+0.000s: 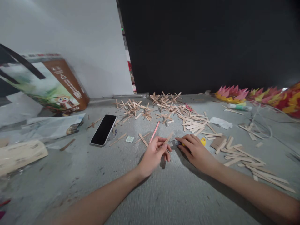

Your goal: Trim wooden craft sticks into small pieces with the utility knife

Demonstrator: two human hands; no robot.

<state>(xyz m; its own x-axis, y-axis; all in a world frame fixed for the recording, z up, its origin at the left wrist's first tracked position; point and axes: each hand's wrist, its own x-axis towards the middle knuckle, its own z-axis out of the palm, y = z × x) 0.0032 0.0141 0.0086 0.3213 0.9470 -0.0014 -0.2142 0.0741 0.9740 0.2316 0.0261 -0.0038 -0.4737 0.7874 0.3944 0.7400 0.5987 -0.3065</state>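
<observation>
My left hand (156,153) is closed around a wooden craft stick (169,136), whose upper end points away from me. Just right of it, my right hand (194,150) curls down over a yellow object (203,142) with a greyish end by the fingertips. The palm covers most of that object, so its kind is unclear. A red-and-white patterned pen-like stick (154,132) lies just beyond my left hand. Crossed craft sticks (143,139) rest beside it, near a small pale green square (129,139).
Glued star-like stick pieces (146,111) and loose sticks (194,120) cover the back. More sticks (246,159) lie at right, near a white cable (269,129) and paper crowns (232,93). A phone (103,129) and a printed bag (58,86) are left.
</observation>
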